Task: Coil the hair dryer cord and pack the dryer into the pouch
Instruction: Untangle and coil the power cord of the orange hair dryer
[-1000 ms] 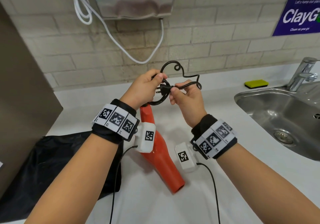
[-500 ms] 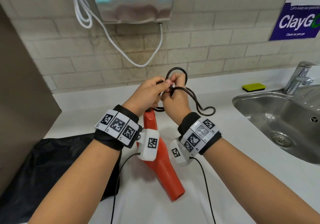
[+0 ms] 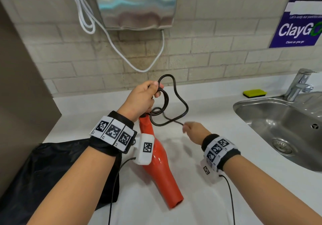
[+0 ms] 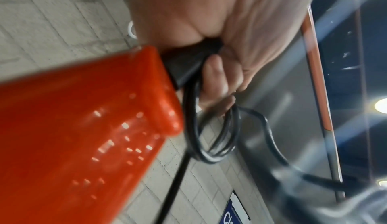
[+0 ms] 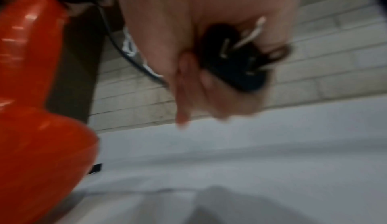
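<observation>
The red hair dryer [image 3: 160, 165] hangs nozzle-down over the white counter [image 3: 209, 198], its handle end up at my left hand [image 3: 142, 97]. That hand grips the black cord [image 3: 181, 103] in loose loops at the dryer's cord end [image 4: 188, 66]. My right hand [image 3: 193, 132] is lower and to the right, curled round the black plug [image 5: 236, 61], whose metal pins show in the right wrist view. A stretch of cord runs from the loops down to it. The black pouch [image 3: 43, 172] lies flat on the counter at the left.
A steel sink [image 3: 278, 129] with a tap [image 3: 299, 83] sits at the right, a yellow-green sponge [image 3: 254, 92] behind it. A steel hand dryer [image 3: 135, 3] with a white cable hangs on the brick wall. A brown panel [image 3: 20, 85] borders the left.
My right hand has pulled away from my left hand, down and to the right, drawing the plug end out. The cord now hangs in wider loops from my left hand.
</observation>
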`<action>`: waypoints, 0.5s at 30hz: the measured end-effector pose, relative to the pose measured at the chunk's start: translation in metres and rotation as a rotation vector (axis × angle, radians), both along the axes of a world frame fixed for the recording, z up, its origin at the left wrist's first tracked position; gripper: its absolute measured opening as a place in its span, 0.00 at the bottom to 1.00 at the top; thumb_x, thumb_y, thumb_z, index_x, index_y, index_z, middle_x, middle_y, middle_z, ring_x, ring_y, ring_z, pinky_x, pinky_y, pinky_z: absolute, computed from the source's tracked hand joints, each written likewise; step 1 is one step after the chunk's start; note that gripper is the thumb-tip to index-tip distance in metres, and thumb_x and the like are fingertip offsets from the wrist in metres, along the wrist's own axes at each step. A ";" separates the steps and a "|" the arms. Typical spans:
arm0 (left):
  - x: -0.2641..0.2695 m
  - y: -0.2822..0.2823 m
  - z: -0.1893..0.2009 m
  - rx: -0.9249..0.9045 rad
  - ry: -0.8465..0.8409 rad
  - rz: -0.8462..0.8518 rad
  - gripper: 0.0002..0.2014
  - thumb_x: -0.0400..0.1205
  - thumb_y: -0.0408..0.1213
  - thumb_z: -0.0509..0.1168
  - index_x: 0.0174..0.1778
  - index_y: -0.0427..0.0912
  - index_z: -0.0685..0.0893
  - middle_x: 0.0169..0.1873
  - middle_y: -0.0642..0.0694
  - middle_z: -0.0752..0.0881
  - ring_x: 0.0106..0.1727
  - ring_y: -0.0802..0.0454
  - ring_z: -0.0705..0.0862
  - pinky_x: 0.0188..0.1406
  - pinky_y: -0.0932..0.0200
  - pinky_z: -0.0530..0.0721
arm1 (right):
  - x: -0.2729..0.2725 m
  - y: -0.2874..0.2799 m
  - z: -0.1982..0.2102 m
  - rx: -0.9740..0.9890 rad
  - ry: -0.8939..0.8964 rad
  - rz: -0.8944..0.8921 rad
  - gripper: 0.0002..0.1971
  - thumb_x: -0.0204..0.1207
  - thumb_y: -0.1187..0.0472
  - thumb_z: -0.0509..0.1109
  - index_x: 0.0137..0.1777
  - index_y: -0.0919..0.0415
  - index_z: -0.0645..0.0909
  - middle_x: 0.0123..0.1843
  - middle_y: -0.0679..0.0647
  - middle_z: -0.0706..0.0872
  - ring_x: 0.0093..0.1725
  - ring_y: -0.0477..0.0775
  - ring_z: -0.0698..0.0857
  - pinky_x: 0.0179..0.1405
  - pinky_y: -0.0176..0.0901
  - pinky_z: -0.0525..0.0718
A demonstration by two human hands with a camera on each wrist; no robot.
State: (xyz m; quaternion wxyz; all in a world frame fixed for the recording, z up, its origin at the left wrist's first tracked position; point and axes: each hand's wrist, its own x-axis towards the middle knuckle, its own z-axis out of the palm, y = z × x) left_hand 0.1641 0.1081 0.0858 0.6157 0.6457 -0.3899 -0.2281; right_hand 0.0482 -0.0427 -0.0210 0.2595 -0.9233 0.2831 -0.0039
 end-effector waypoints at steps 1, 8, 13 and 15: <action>-0.001 0.000 0.000 -0.008 0.012 0.007 0.13 0.87 0.40 0.49 0.45 0.46 0.77 0.30 0.51 0.71 0.13 0.64 0.58 0.13 0.70 0.56 | -0.003 -0.005 -0.002 0.011 0.191 0.022 0.13 0.82 0.65 0.55 0.58 0.66 0.80 0.48 0.56 0.81 0.43 0.56 0.82 0.45 0.45 0.81; -0.007 -0.005 0.001 -0.010 0.010 0.014 0.12 0.87 0.40 0.50 0.44 0.46 0.77 0.33 0.50 0.76 0.12 0.64 0.59 0.12 0.71 0.58 | 0.007 -0.001 0.002 0.137 -0.089 -0.010 0.22 0.78 0.60 0.64 0.72 0.50 0.70 0.67 0.57 0.79 0.53 0.53 0.79 0.56 0.37 0.75; -0.015 -0.011 0.002 0.001 -0.031 -0.027 0.12 0.87 0.38 0.50 0.45 0.48 0.78 0.35 0.49 0.78 0.12 0.64 0.60 0.11 0.71 0.59 | 0.023 0.032 0.041 0.399 -0.499 0.248 0.22 0.79 0.73 0.60 0.70 0.54 0.70 0.47 0.46 0.79 0.32 0.30 0.78 0.26 0.17 0.73; -0.016 -0.012 0.002 -0.004 -0.042 -0.036 0.12 0.87 0.37 0.50 0.47 0.49 0.78 0.34 0.50 0.76 0.12 0.64 0.60 0.12 0.71 0.59 | 0.028 0.040 0.046 0.453 -0.470 0.279 0.14 0.81 0.72 0.58 0.60 0.57 0.76 0.36 0.47 0.79 0.26 0.34 0.79 0.20 0.24 0.72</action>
